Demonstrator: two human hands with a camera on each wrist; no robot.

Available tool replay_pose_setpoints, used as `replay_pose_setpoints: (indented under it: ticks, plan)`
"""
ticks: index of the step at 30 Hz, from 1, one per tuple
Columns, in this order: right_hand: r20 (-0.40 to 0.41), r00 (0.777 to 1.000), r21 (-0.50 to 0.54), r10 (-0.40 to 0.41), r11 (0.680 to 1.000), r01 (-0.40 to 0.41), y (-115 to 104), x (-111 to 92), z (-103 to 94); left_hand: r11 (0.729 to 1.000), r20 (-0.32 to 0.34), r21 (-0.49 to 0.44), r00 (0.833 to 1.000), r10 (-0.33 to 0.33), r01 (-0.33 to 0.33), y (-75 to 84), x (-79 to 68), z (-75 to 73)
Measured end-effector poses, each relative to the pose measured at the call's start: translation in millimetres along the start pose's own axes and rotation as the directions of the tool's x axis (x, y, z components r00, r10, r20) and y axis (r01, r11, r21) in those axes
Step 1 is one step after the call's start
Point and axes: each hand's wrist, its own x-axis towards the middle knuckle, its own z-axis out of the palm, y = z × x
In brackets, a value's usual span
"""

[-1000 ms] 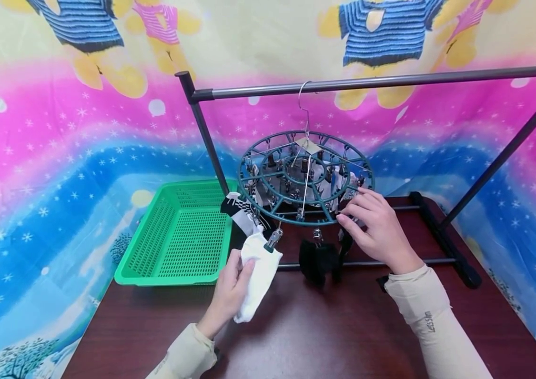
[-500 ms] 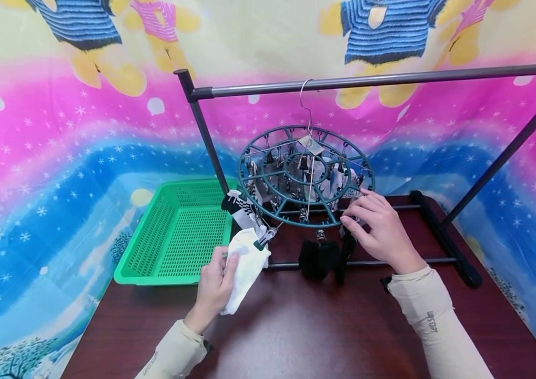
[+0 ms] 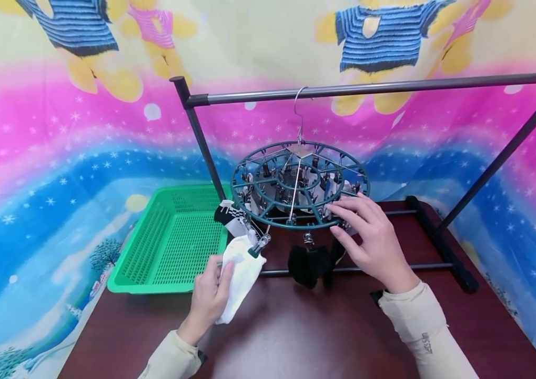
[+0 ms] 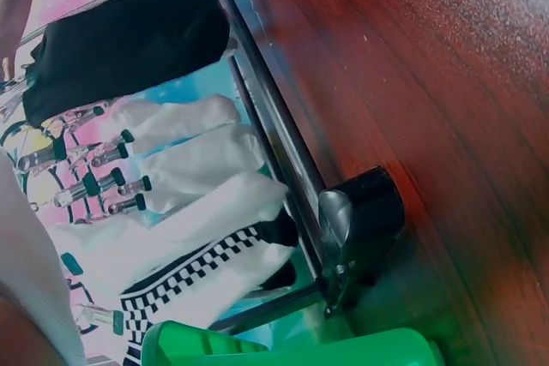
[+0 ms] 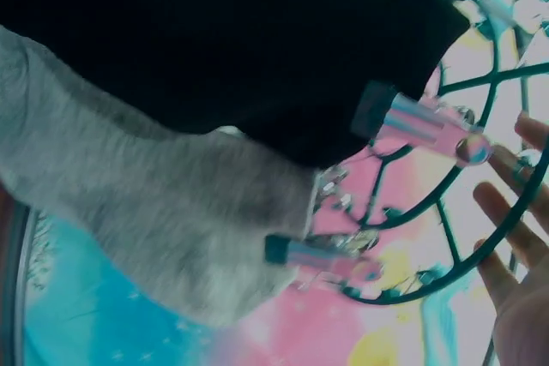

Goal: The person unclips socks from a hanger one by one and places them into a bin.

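While the left hand pinches a white sock between thumb and fingers, the right hand is spread at the near right edge of a round hanger; whether its fingertips press on it, I cannot tell. The sock tilts at the hanger's near left side, one upper corner caught in a clip. The step in hand looks like seeing to this sock at its clip, though pegging up or taking down I cannot say. The next move probably calls for steadying the cloth while a hand squeezes the clip. White knit looks soft and limp against shiny metal with dark tips; the hanger is dark green rings joined by spokes. Below it hang a bunched, fuzzy-looking black cloth, a flecked grey sock and a checker-edged sock. Farther left, a slotted green plastic basket stands on the glossy reddish-brown table, beside a tubular rack bearing the hanger
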Motion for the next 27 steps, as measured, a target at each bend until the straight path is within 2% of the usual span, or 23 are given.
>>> replay_pose_setpoints:
  ticks: [4,8,10,11,12,14,16,17,19,20,22,25,27]
  plan:
    - [-0.074,0.996,-0.012,-0.049,0.999,0.049,-25,4,2.3,1.0,-0.007,-0.009,1.0,0.01,-0.01,0.9,-2.0,-1.4]
    - [-0.158,0.974,0.046,-0.162,0.984,0.171,-49,7,12.8,1.0,-0.005,-0.015,1.0,0.018,-0.018,0.9,-1.8,-1.9]
    - [-0.157,0.967,0.104,-0.199,0.971,0.216,-59,6,23.1,1.0,-0.008,-0.019,1.0,0.023,-0.023,0.7,-1.3,-2.0]
    - [-0.128,0.972,0.135,-0.196,0.968,0.213,-64,4,28.8,1.0,-0.008,-0.019,1.0,0.024,-0.024,0.6,-0.9,-2.1]
    - [-0.084,0.981,0.17,-0.176,0.967,0.188,-68,2,34.9,0.999,-0.01,-0.02,1.0,0.024,-0.025,0.4,-0.5,-2.1]
    - [0.033,0.995,0.227,-0.091,0.971,0.082,-76,-3,47.6,0.999,-0.01,-0.023,1.0,0.026,-0.026,0.2,0.0,-2.6]
    - [0.165,0.986,0.246,0.034,0.966,-0.074,-82,-7,59.3,0.999,-0.007,-0.025,1.0,0.025,-0.025,-0.1,0.3,-3.1]
    - [0.222,0.97,0.247,0.099,0.957,-0.154,-84,-8,64.7,0.999,-0.006,-0.026,1.0,0.025,-0.025,-0.1,0.4,-3.4]
    - [0.318,0.922,0.257,0.221,0.916,-0.308,-85,-6,73.5,0.999,-0.003,-0.023,1.0,0.023,-0.023,-0.2,0.3,-3.7]
    - [0.358,0.894,0.265,0.27,0.888,-0.375,-85,-5,77.3,1.0,-0.001,-0.02,1.0,0.023,-0.023,-0.3,0.2,-3.9]
    - [0.437,0.829,0.307,0.35,0.808,-0.503,-83,1,83.9,1.0,-0.002,-0.015,1.0,0.022,-0.022,-0.4,-0.1,-4.3]
    - [0.527,0.746,0.364,0.406,0.685,-0.631,-79,11,91.5,1.0,-0.001,-0.01,1.0,0.026,-0.026,-0.8,-0.4,-4.8]
    - [0.562,0.718,0.389,0.411,0.634,-0.668,-77,17,96.4,0.999,-0.001,-0.009,0.999,0.032,-0.032,-1.1,-0.4,-5.1]
